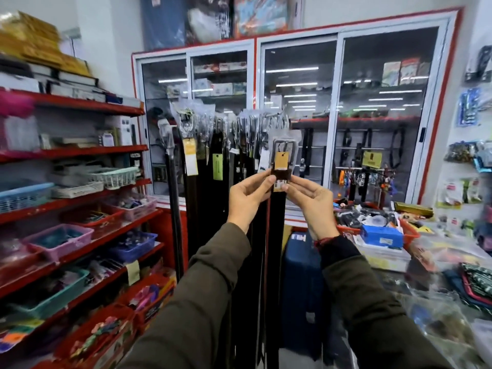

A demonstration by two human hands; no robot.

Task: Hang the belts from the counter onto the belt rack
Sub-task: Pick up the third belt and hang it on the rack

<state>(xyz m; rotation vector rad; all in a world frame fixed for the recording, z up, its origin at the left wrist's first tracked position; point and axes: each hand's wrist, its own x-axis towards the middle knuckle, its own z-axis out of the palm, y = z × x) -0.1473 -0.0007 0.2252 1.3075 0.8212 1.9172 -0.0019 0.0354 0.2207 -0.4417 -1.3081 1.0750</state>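
Both hands up at frame centre, pinching one dark belt (277, 235) just under its buckle (285, 149). Left hand (249, 194): thumb and fingertips closed on the strap's left edge. Right hand (310, 198): thumb and forefinger closed on the right edge, other fingers curled loosely behind. The two hands nearly meet across the strap.

Buckle is a grey metal rectangle inside a clear plastic sleeve, upright above the hands. A tan card tag (281, 160) hangs in front of it. A second small label sits at the fingertips, print unreadable.

The strap drops straight down from the hands between the two olive sleeves (213, 302) and runs out of the bottom of the frame.

Belt rack (226, 123) is just behind, centre frame, crowded with dark belts hanging by bagged buckles, several with yellow or green tags. Held buckle sits at the rack's right end, a bit below the other buckles. Cannot tell whether it touches a hook.

Counter (452, 262) at lower right, cluttered, blurred. Red shelving (80, 153) with baskets on the left. Glass cabinet (338, 115) behind the rack. Blue suitcase (302, 288) stands below the right hand.
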